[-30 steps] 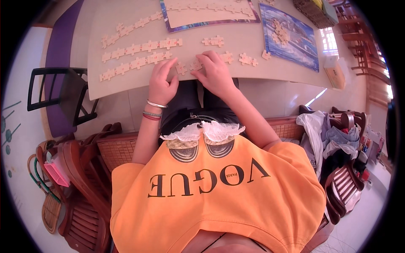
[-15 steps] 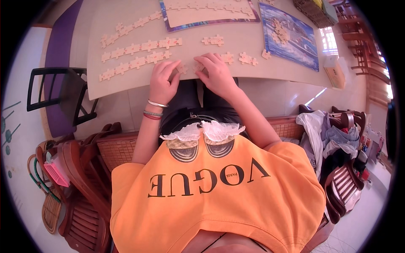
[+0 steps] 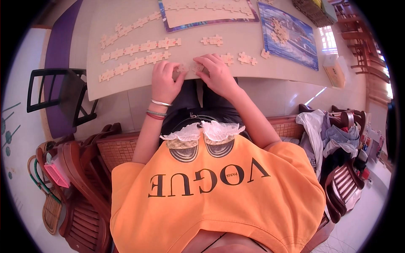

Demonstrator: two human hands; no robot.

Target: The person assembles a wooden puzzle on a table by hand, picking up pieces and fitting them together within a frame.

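Near the table's front edge my left hand is closed, thumb and fingers pinching a pale jigsaw piece. Facing it, my right hand grips another jigsaw piece, partly hidden by the fingers. A small gap separates these two pieces. Just beyond my right hand lies a piece, and to its right a short joined group. Farther off sits another short joined group. Long joined rows, including the nearest strip, stretch across the left of the table, pale side up.
A purple-edged puzzle frame lies at the far side. Loose pieces rest on a blue picture sheet at right, beside a box and a basket. A black chair stands left of the table.
My left thumb has closed in toward the fingers, around the piece. The right hand has barely moved, and its piece is still in its grasp.
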